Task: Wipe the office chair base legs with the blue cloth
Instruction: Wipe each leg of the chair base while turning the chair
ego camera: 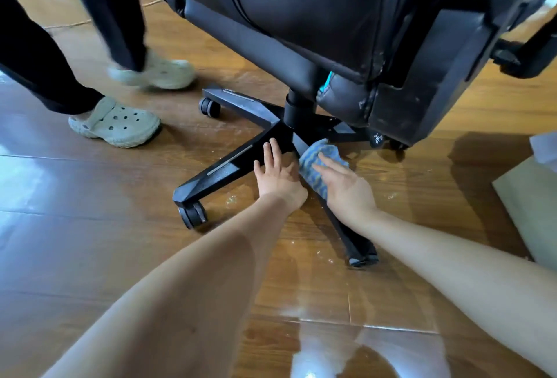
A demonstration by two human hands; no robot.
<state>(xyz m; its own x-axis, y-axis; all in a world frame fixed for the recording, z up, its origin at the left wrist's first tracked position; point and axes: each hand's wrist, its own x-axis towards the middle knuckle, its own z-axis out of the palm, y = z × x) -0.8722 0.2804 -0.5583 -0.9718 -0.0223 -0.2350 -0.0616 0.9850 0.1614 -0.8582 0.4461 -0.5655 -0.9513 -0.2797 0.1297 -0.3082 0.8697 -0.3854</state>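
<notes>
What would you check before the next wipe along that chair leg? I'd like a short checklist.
1. Blue cloth under the right hand: ok, straight fingers press it down.
2. Cloth on the near leg: ok, it lies on it close to the hub.
3. Left hand steadying the base: ok, it rests flat on the left leg.
4. Wiping path to the near leg's outer end: ok, nothing lies on it.
5. Bystander's clog away from the base: ok, though the other foot is blurred.
6. Legs beneath the seat: cannot tell, mostly hidden.
</notes>
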